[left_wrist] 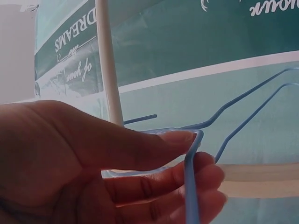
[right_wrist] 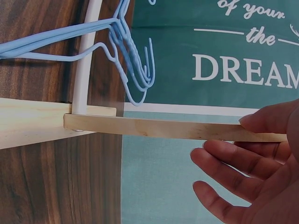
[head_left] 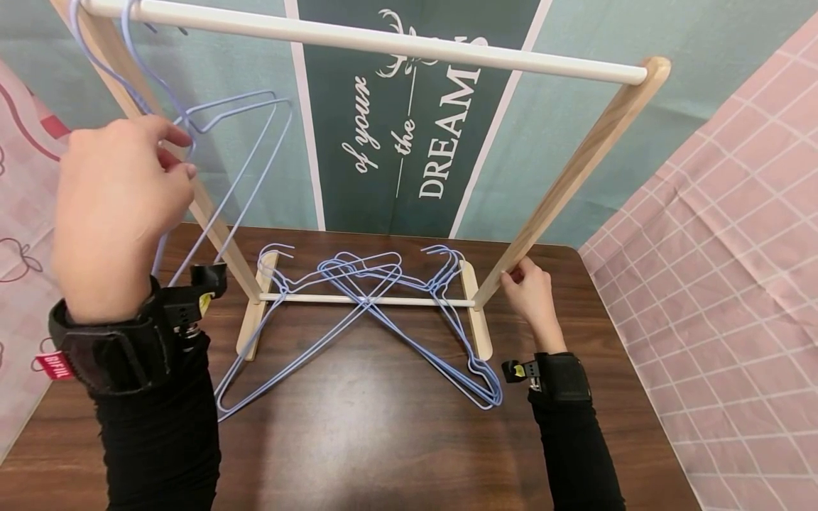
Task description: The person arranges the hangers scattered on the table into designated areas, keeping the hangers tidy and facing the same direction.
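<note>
My left hand [head_left: 121,191] pinches a blue wire hanger [left_wrist: 191,191] between thumb and fingers, just below its hook. Two such hooks loop over the white top rail [head_left: 383,41] of a wooden rack at its left end, and the hanger bodies slant down and away. Low on the rack's right side, my right hand [head_left: 532,291] holds the wooden post [right_wrist: 177,128], thumb on one side and fingers on the other. More blue hangers [head_left: 367,303] lie overlapping at the rack's base, some in a left group and several stacked to the right.
Two wooden feet [head_left: 481,333] and a white lower rod [head_left: 307,299] carry the rack on a dark brown table [head_left: 358,440]. Behind hangs a green printed cloth [head_left: 358,199]; a pink checked cloth [head_left: 735,284] borders the right side.
</note>
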### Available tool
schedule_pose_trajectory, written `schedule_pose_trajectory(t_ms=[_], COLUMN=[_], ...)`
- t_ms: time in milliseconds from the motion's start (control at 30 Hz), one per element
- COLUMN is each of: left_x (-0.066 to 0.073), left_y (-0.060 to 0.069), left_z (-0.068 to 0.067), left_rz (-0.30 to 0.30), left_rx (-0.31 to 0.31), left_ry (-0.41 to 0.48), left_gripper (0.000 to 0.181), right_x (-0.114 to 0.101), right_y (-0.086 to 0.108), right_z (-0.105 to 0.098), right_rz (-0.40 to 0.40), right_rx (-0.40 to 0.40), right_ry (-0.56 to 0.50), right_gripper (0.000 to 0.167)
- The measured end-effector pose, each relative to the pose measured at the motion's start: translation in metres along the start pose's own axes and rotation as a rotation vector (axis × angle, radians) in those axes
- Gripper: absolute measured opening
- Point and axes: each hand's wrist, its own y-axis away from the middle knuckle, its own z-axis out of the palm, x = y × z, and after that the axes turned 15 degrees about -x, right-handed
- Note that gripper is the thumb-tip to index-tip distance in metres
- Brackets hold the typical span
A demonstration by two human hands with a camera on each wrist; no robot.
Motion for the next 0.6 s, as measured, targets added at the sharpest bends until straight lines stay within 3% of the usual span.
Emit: schedule_pose_trajectory(t_ms=[233,600], left_x=[0.0,0.014], left_y=[0.006,0.024], left_z=[0.0,-0.008], left_rz=[-0.005,0.042], left_rx=[0.032,0.13], left_ry=[-0.005,-0.008], left_gripper=[0.035,0.037], right_x=[0.0,0.0], right_y=[0.0,0.0], right_z=[0.0,0.0], right_rz=[-0.005,0.011], right_rx=[0.006,-0.006], right_ry=[0.004,-0.005], right_gripper=[0.015,0.015])
